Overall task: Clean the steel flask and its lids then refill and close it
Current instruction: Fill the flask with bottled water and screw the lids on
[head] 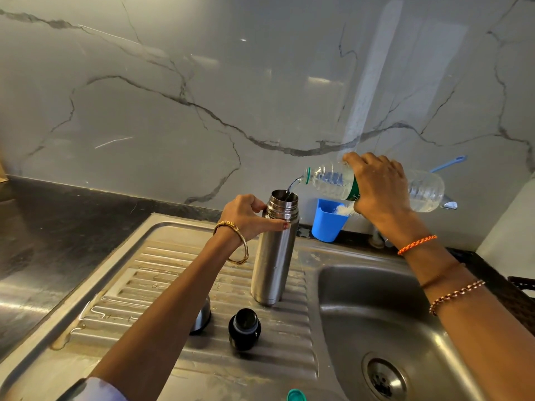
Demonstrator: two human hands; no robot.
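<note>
Refill underway: right hand (376, 180) grips tilted water bottle (376, 188), stream entering steel flask (275, 250), which left hand (249, 219) holds upright w/ curled fingers. Both lids (black stopper (244, 328), steel cap (201, 316)) lie below left hand; closing pending.

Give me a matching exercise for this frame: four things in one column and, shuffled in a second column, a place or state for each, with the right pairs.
Things
1. steel flask
2. plastic water bottle
3. black inner lid
4. blue cup

Places or states
A. lying on the ribbed drainboard, near the camera
B. tilted, pouring water, gripped by the right hand
C. standing by the wall with a brush in it
D. upright and open, steadied by the left hand

Pairs: 1-D, 2-B, 3-A, 4-C
</note>
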